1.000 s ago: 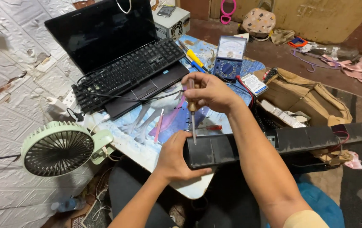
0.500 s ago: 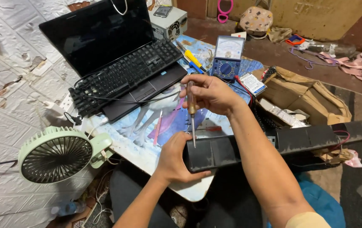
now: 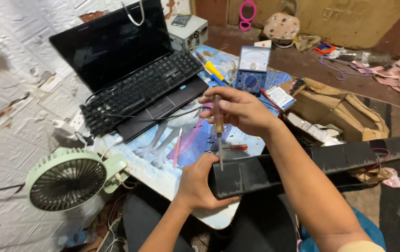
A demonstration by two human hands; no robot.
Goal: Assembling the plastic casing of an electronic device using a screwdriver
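A long black bar [image 3: 302,165] lies across the person's lap, just past the near edge of the small table [image 3: 218,219]; it reaches far out to the right of the table. The left hand [image 3: 200,182] grips the bar's left end, fingers wrapped around it; the right hand [image 3: 237,109] is up above that end, closed on the handle of a screwdriver [image 3: 218,135]. The screwdriver stands straight up and down; its tip touches the top of the bar, just beside the left hand.

On the table, behind the bar, sits an open laptop [image 3: 134,79] with a dark screen; a black wire runs over its keys. A blue meter [image 3: 251,70] stands to the right of the laptop; a yellow tool [image 3: 216,72] lies between them. A small red screwdriver [image 3: 232,147] lies on the table, just behind the bar. A green fan [image 3: 67,179] is at the table's left edge, near the left hand; a brown bag [image 3: 344,109] lies on the floor to the right of the table, behind the bar.
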